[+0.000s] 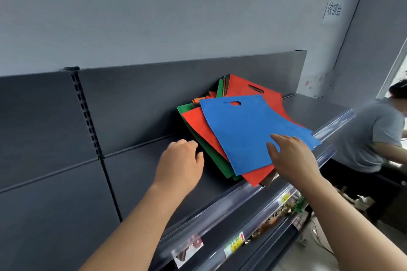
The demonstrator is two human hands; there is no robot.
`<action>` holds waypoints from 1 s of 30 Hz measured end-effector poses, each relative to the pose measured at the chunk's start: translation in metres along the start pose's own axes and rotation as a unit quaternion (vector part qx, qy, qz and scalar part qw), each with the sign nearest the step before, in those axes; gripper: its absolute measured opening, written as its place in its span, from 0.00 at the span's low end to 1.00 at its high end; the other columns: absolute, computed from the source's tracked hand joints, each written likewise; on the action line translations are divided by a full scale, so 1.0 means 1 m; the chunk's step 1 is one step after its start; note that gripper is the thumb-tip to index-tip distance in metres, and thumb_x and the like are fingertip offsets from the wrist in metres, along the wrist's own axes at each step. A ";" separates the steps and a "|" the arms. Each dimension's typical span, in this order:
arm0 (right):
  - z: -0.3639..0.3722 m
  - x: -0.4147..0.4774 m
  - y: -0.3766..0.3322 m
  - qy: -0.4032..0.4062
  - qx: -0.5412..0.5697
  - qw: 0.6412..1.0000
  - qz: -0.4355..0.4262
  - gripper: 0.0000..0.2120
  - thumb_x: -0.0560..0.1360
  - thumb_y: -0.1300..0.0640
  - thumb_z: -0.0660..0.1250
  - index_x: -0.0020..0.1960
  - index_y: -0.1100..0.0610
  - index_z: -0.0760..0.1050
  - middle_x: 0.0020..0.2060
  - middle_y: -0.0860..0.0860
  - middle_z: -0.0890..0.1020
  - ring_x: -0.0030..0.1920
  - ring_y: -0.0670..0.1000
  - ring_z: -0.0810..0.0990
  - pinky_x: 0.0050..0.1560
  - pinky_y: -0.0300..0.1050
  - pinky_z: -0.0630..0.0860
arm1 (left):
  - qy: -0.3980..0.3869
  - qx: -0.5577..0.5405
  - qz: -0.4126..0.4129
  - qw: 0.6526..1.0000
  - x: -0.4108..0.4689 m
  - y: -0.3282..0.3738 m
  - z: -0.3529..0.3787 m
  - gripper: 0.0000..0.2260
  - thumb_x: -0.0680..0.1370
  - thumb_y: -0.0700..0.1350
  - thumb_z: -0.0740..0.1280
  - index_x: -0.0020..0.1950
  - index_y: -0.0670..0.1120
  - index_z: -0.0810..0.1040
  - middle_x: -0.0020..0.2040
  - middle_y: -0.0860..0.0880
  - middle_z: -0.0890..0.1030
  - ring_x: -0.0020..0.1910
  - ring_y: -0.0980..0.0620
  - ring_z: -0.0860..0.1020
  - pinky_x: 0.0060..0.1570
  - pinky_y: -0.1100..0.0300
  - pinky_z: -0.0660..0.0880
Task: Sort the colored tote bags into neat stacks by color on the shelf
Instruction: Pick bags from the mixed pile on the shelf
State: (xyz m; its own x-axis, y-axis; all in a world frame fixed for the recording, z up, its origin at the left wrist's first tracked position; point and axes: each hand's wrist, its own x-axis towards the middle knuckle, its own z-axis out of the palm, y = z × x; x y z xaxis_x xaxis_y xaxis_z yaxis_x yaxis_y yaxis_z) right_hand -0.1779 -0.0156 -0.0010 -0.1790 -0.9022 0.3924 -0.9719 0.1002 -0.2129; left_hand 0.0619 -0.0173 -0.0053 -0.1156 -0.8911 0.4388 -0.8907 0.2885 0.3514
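A loose pile of flat tote bags lies on the dark grey shelf (pixel 136 174). A blue bag (pixel 246 130) is on top, with a red bag (pixel 202 130) and a green bag (pixel 213 156) fanned out beneath it. Another red bag (pixel 244 86) leans against the back panel, with green, brown and orange edges showing behind. My right hand (pixel 290 156) rests on the blue bag's near corner with fingers spread. Just left of the pile, beside the green bag's edge, hovers my left hand (pixel 180 160), fingers loosely curled and holding nothing.
The shelf's clear plastic front rail (pixel 220 207) runs along the near edge. Lower shelves with price tags (pixel 234 244) and packaged goods sit below. A person in a grey shirt (pixel 372 136) stands at the right end. Bare shelf surface stretches left of the pile.
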 end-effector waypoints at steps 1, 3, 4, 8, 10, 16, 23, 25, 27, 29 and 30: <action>0.002 0.009 0.010 -0.001 -0.001 1.000 0.000 0.16 0.80 0.53 0.56 0.58 0.63 0.75 0.55 0.56 0.80 0.56 0.60 0.74 0.59 0.47 0.64 | 0.000 -0.009 -0.005 1.000 0.006 0.007 0.006 0.13 0.80 0.49 0.59 0.57 0.44 0.77 0.50 0.49 0.78 0.50 0.51 0.74 0.48 0.57 0.74; 0.006 0.029 0.029 -0.006 -0.003 1.000 -0.003 0.16 0.80 0.53 0.55 0.58 0.63 0.75 0.55 0.56 0.80 0.56 0.60 0.74 0.59 0.47 0.64 | -0.004 -0.030 -0.023 0.999 0.018 0.022 0.019 0.13 0.80 0.49 0.60 0.57 0.43 0.77 0.49 0.49 0.77 0.47 0.51 0.75 0.47 0.56 0.76; 0.008 0.039 0.038 -0.012 -0.005 1.000 -0.004 0.16 0.81 0.53 0.55 0.57 0.63 0.75 0.55 0.56 0.80 0.56 0.60 0.74 0.59 0.47 0.64 | -0.012 -0.042 -0.035 0.998 0.023 0.030 0.025 0.13 0.80 0.50 0.60 0.57 0.42 0.76 0.49 0.49 0.77 0.46 0.51 0.76 0.46 0.55 0.76; 0.025 0.075 0.070 -0.048 0.007 0.999 -0.014 0.14 0.80 0.54 0.54 0.46 0.62 0.73 0.46 0.56 0.78 0.48 0.59 0.74 0.61 0.49 0.65 | -0.032 -0.092 -0.100 0.990 0.043 0.052 0.053 0.12 0.79 0.52 0.61 0.51 0.43 0.72 0.45 0.50 0.77 0.41 0.52 0.76 0.41 0.56 0.76; 0.033 0.083 0.079 -0.068 0.050 0.996 -0.023 0.14 0.79 0.54 0.55 0.39 0.61 0.68 0.40 0.55 0.76 0.43 0.58 0.72 0.53 0.47 0.66 | -0.033 -0.115 -0.141 0.983 0.051 0.059 0.065 0.13 0.79 0.53 0.61 0.45 0.44 0.65 0.41 0.53 0.75 0.37 0.56 0.73 0.34 0.61 0.71; 0.051 0.086 0.097 -0.032 0.080 0.987 -0.134 0.09 0.76 0.57 0.61 0.44 0.60 0.78 0.43 0.52 0.81 0.44 0.57 0.75 0.53 0.49 0.68 | 0.009 -0.190 -0.229 0.955 0.057 0.063 0.087 0.10 0.77 0.48 0.65 0.51 0.43 0.69 0.47 0.49 0.77 0.41 0.50 0.77 0.32 0.59 0.69; 0.040 0.109 0.122 -0.043 0.091 0.991 -0.083 0.13 0.77 0.54 0.59 0.36 0.59 0.67 0.35 0.54 0.75 0.45 0.60 0.73 0.46 0.48 0.61 | 0.036 -0.225 -0.292 0.929 0.049 0.065 0.089 0.13 0.77 0.45 0.65 0.59 0.42 0.70 0.42 0.47 0.79 0.30 0.50 0.73 0.26 0.61 0.67; 0.040 0.106 0.121 -0.074 0.106 0.988 -0.085 0.15 0.77 0.55 0.57 0.33 0.57 0.61 0.31 0.52 0.71 0.42 0.59 0.70 0.44 0.48 0.61 | 0.035 -0.226 -0.291 0.929 0.049 0.069 0.091 0.12 0.76 0.46 0.65 0.51 0.37 0.74 0.34 0.46 0.72 0.28 0.50 0.65 0.26 0.61 0.61; 0.040 0.102 0.118 -0.072 0.123 0.983 -0.112 0.13 0.77 0.55 0.58 0.35 0.58 0.65 0.32 0.53 0.74 0.43 0.59 0.71 0.49 0.50 0.64 | 0.050 -0.241 -0.291 0.924 0.049 0.072 0.093 0.13 0.76 0.45 0.66 0.42 0.34 0.72 0.29 0.48 0.68 0.24 0.52 0.62 0.22 0.63 0.58; 0.040 0.101 0.117 -0.069 0.139 0.979 -0.132 0.09 0.76 0.55 0.61 0.43 0.60 0.73 0.39 0.56 0.79 0.47 0.60 0.74 0.56 0.49 0.67 | 0.059 -0.253 -0.307 0.915 0.049 0.073 0.090 0.10 0.75 0.43 0.68 0.43 0.36 0.73 0.28 0.50 0.70 0.20 0.55 0.62 0.18 0.65 0.58; 0.039 0.101 0.117 -0.068 0.150 0.977 -0.135 0.10 0.76 0.54 0.62 0.48 0.61 0.76 0.44 0.57 0.80 0.50 0.61 0.75 0.56 0.49 0.69 | 0.062 -0.255 -0.314 0.913 0.049 0.072 0.088 0.08 0.74 0.43 0.68 0.45 0.38 0.75 0.31 0.49 0.73 0.21 0.55 0.65 0.18 0.65 0.60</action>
State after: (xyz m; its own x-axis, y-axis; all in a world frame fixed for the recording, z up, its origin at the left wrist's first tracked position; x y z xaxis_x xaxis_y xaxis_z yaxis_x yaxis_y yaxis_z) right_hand -0.3036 -0.1113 -0.0217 0.1201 -0.9282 0.3521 -0.8882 -0.2589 -0.3795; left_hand -0.0468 -0.0710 -0.0316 0.4253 -0.8998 0.0972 -0.4405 -0.1120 0.8907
